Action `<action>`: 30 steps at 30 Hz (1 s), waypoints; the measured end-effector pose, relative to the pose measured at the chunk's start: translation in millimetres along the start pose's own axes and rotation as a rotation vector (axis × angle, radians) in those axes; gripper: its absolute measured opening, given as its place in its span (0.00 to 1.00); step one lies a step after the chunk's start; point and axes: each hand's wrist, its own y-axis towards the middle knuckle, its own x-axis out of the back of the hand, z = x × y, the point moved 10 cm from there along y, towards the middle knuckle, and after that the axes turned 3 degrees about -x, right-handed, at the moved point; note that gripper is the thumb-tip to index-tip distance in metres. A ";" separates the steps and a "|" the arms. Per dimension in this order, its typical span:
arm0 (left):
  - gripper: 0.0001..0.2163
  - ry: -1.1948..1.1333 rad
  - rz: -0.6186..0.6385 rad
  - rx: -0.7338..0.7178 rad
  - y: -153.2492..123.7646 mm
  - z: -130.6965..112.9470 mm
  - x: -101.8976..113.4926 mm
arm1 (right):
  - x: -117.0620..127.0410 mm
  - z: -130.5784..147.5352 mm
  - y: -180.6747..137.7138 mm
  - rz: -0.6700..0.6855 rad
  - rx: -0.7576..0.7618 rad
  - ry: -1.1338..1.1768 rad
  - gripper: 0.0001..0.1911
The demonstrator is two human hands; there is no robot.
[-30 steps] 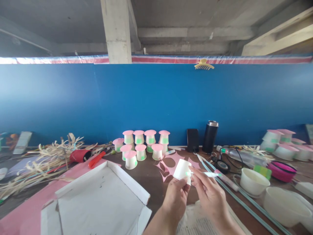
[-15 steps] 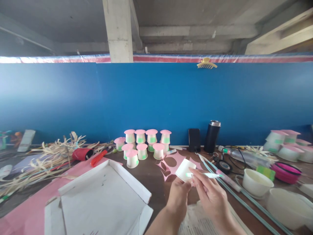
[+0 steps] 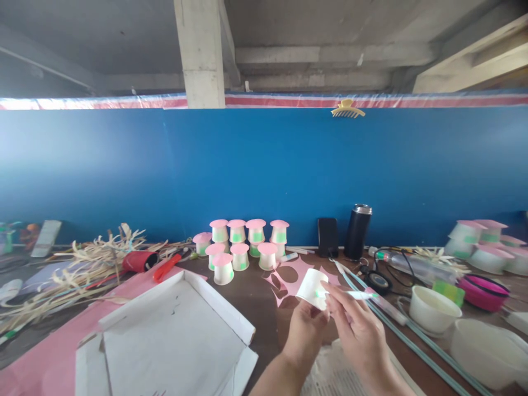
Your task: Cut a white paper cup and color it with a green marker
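A small white paper cup is tilted in my left hand, whose fingers are closed round its lower part. My right hand pinches a white marker pen with a light green tip, and that tip meets the cup's side, where a green patch shows. Behind the cup lies a pink paper sheet with round holes cut out of it. Left of my hands stand several white cups with pink paper discs on top and green patches on their sides, some stacked two high.
At left lies a shallow white cardboard tray on pink paper, beside paper strips and a red cutter. A phone and black flask stand by the blue partition. White tubs and pale tubes are at right.
The cup has turned slightly in my left hand, showing more of its side and a green patch near the pen tip. My right hand keeps nearly the same place.
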 end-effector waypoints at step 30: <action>0.18 -0.016 0.058 -0.064 0.1 -11.8 -5.4 | 2.8 9.5 3.7 -0.028 0.006 -0.037 0.16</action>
